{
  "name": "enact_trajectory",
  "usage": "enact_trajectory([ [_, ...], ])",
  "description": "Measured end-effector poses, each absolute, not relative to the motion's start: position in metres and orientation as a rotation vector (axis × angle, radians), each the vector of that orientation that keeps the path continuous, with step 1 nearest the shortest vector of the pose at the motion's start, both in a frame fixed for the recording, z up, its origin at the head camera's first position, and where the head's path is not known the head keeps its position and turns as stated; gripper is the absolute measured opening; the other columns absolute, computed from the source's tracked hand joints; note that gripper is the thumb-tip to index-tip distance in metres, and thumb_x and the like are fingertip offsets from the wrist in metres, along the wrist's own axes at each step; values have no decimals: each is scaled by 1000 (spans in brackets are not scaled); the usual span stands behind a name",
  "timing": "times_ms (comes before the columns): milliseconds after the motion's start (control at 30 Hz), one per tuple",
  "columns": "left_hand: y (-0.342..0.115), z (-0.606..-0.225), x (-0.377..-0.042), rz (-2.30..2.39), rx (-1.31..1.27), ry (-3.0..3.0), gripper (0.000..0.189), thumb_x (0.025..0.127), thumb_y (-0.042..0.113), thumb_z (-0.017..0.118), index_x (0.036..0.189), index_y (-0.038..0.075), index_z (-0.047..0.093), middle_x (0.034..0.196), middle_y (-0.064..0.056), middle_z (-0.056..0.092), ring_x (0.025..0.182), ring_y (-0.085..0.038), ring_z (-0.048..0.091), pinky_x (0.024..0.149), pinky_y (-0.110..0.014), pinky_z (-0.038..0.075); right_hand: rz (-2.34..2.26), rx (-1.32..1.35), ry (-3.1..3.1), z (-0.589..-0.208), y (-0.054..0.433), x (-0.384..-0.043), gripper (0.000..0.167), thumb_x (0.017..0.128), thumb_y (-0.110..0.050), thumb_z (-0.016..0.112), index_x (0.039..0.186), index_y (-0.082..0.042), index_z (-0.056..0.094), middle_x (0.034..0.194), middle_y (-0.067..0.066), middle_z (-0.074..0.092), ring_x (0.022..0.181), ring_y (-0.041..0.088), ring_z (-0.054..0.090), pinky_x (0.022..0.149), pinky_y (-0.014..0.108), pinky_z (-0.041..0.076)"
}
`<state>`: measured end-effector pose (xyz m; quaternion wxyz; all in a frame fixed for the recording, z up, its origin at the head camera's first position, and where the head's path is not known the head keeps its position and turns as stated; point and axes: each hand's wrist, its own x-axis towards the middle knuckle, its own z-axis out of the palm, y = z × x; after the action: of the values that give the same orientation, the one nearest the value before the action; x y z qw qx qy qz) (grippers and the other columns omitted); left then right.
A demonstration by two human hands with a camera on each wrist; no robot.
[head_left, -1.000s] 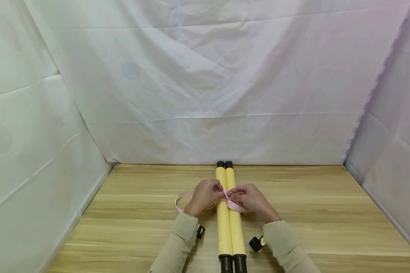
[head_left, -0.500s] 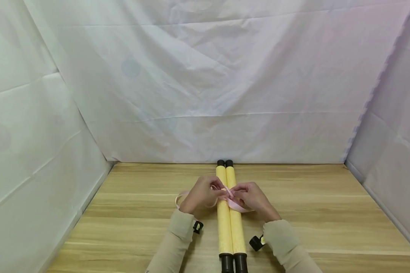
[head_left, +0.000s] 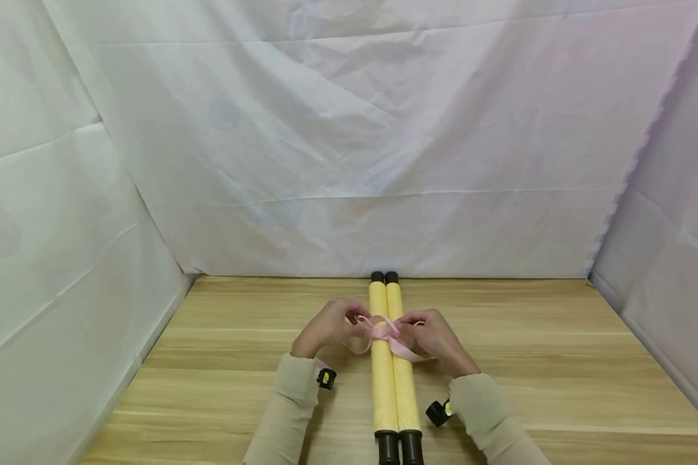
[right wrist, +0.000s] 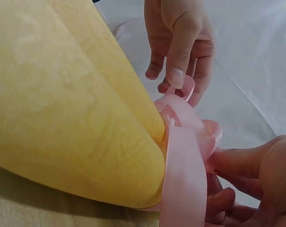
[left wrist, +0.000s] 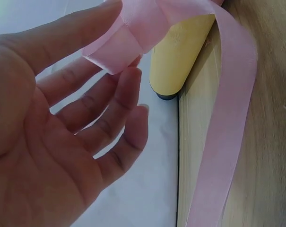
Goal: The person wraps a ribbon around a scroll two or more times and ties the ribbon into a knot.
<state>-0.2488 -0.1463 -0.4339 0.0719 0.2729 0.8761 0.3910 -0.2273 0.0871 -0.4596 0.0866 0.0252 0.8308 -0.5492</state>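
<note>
Two yellow rolled scrolls (head_left: 384, 387) with dark end knobs lie side by side, pointing away from me. Around their middle runs a pink satin ribbon (head_left: 404, 352), crossed into a knot with a loop on each side. On the left, my left hand (head_left: 326, 328) pinches one ribbon loop between thumb and index finger, its other fingers loosely bent in the left wrist view. My right hand (head_left: 435, 334) pinches the loop on the opposite side. A ribbon tail (left wrist: 228, 104) hangs down in the left wrist view; another tail (right wrist: 183, 179) drapes over the scrolls in the right wrist view.
The scrolls lie on a wood-grain table (head_left: 221, 361), their far knobs close to a white cloth backdrop (head_left: 337, 161). More white cloth (head_left: 46, 258) hangs at the left and right sides. Black wrist cameras (head_left: 326, 378) sit under both sleeves.
My left hand has moved left, away from the knot, drawing its loop outward. My right hand has stayed nearly in place. The bow's crossing now shows between the hands.
</note>
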Motion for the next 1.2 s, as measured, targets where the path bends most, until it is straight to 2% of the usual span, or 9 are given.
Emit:
enact_trajectory([
  [233,-148,-433,-249,1126,889,2653,21,83,3,78,103,7,74,90,-2,69,80,-12,59,72,-24,49,-1622,90,2493,-458,87,-227,11,92,-11,67,95,-9,77,81,6,66,66,19,54,53,28,42],
  [400,-150,-432,-248,1109,947,2675,19,86,-2,73,104,6,74,90,-4,70,80,-12,59,73,-24,50,-1618,56,2506,-459,89,-228,10,92,-13,68,93,-8,76,85,7,67,71,20,56,56,29,45],
  [500,-151,-431,-247,1108,928,2685,14,90,1,69,100,7,75,87,-1,69,78,-10,57,72,-24,49,-1618,29,2517,-461,90,-228,10,92,-13,68,92,-7,76,86,6,68,73,20,56,58,30,45],
  [633,-150,-431,-248,1105,888,2700,6,93,9,69,92,11,75,82,5,66,75,-7,55,71,-24,47,-1644,31,2489,-462,90,-230,8,92,-12,68,90,-8,75,81,6,66,67,18,54,55,29,43],
  [800,-149,-432,-247,1128,854,2714,9,93,15,70,84,13,72,78,7,63,74,-8,54,68,-24,46,-1652,42,2435,-461,91,-228,7,91,-14,71,88,-8,73,79,6,65,63,19,54,54,29,45],
  [1067,-146,-433,-246,1152,837,2763,11,95,16,68,86,12,72,79,6,64,75,-8,56,70,-26,47,-1658,25,2454,-461,101,-228,8,89,-13,74,85,-7,71,84,6,67,74,23,58,60,33,48],
  [1200,-146,-434,-246,1165,799,2789,10,95,18,68,87,13,73,80,5,65,74,-7,57,69,-25,48,-1617,4,2491,-463,110,-227,11,89,-16,73,85,-6,70,83,9,66,70,22,55,57,32,46],
])
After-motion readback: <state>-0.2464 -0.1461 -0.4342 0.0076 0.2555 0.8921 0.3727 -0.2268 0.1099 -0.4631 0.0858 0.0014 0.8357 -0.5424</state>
